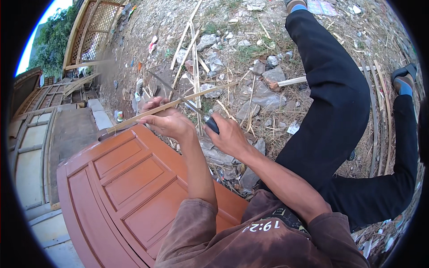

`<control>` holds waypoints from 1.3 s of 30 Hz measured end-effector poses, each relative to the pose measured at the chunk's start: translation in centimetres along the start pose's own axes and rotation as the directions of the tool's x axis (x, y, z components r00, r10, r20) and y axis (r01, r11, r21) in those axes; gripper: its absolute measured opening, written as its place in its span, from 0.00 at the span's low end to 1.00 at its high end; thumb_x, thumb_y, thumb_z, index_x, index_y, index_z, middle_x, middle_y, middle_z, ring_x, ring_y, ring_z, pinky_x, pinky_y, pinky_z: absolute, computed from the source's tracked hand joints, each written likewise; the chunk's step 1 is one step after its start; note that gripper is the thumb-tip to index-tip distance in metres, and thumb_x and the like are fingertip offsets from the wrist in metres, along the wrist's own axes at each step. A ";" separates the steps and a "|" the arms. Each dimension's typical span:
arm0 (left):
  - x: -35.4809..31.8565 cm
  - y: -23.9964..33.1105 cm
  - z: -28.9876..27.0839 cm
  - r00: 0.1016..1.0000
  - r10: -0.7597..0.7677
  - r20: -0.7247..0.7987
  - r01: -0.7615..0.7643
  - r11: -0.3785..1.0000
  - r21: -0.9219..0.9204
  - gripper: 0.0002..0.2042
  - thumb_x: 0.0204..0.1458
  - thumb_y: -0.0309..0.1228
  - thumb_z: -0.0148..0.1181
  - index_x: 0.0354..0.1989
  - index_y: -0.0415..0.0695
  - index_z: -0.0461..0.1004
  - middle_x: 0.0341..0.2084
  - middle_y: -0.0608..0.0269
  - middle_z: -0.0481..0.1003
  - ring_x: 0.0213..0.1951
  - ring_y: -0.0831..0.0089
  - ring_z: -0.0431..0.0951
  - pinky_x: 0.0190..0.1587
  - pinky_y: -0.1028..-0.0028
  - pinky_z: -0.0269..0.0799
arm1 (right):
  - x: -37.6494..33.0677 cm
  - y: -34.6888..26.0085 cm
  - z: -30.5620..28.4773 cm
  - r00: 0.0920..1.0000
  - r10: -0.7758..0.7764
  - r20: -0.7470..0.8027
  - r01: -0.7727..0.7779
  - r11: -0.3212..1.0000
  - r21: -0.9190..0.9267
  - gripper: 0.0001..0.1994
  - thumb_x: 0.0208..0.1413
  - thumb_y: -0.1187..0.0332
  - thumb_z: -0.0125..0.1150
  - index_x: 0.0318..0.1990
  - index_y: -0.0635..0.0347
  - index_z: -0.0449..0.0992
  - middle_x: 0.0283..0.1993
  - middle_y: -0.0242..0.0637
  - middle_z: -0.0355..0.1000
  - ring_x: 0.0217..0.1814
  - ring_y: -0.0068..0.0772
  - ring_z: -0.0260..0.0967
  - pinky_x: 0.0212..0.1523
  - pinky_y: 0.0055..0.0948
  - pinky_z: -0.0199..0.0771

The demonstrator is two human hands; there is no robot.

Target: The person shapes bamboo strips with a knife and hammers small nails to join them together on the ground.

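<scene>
My left hand (pixel 169 124) is closed around a long, thin wooden strip (pixel 212 91), which looks like split bamboo. The strip slants from the end of a reddish-brown panelled door (pixel 134 178) up to the right over stony ground. In my right hand (pixel 230 137), the fingers wrap the black handle of a long knife (pixel 166 85). Its narrow dark blade points up and left and crosses the strip just right of my left hand. Whether the edge touches the strip, I cannot tell.
Stones (pixel 268 99), dry grass and loose split strips (pixel 195 53) cover the ground ahead. More long strips (pixel 374 120) lie at the right, between my legs in dark trousers (pixel 335 89). Wooden lattice (pixel 94 33) stands at the far left, framed panels (pixel 33 147) below it.
</scene>
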State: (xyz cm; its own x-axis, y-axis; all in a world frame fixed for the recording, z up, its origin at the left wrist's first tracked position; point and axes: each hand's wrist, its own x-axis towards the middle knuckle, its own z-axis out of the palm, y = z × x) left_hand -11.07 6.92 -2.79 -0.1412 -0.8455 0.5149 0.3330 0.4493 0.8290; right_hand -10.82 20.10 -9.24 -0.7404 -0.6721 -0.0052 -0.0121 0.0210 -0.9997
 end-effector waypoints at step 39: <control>2.6 7.6 -0.9 0.997 0.053 -0.064 -0.065 0.976 -0.208 0.08 0.56 0.38 0.41 0.38 0.55 0.68 0.09 0.76 0.43 0.11 0.81 0.38 0.16 0.77 0.34 | 2.5 5.3 -2.1 0.941 0.328 -0.077 -0.334 0.876 -0.347 0.03 0.48 0.73 0.57 0.31 0.60 0.74 0.24 0.53 0.73 0.29 0.60 0.74 0.34 0.53 0.73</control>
State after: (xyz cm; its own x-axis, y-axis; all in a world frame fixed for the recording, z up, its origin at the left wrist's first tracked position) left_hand -8.03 7.85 4.64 -0.0634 -0.8373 0.5431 0.5283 0.4335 0.7301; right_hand -14.10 20.09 -14.54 -0.7527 -0.5690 -0.3311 0.0032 0.4997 -0.8662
